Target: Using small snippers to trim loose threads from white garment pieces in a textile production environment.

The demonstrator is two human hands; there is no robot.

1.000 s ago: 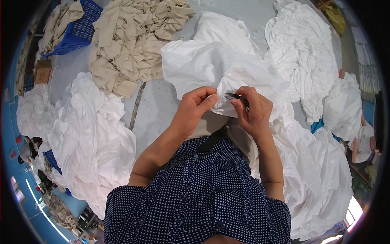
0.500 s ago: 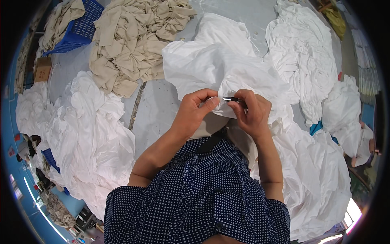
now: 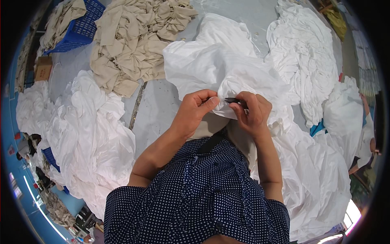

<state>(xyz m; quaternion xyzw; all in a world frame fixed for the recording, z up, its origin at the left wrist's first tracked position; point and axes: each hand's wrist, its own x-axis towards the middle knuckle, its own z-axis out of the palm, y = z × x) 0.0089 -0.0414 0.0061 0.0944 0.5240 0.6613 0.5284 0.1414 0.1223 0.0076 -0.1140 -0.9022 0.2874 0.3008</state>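
A heap of beige cloth [image 3: 134, 36] lies beside a blue basket [image 3: 87, 26]; white cloth piles [image 3: 81, 134] surround.

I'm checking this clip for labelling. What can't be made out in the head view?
- Small dark tool: its tip is hidden by white cloth and the right hand; kind unclear.
- Left hand: fingertips buried in a fold.
- Blue plastic crate: cut off by the rim.

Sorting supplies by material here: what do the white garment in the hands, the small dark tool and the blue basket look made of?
White garment: thin woven cloth, matte, soft creases, likely cotton.
Small dark tool in the right hand: dark, slightly glossy; metal or plastic, unclear.
Blue basket: rigid moulded plastic, lattice walls.
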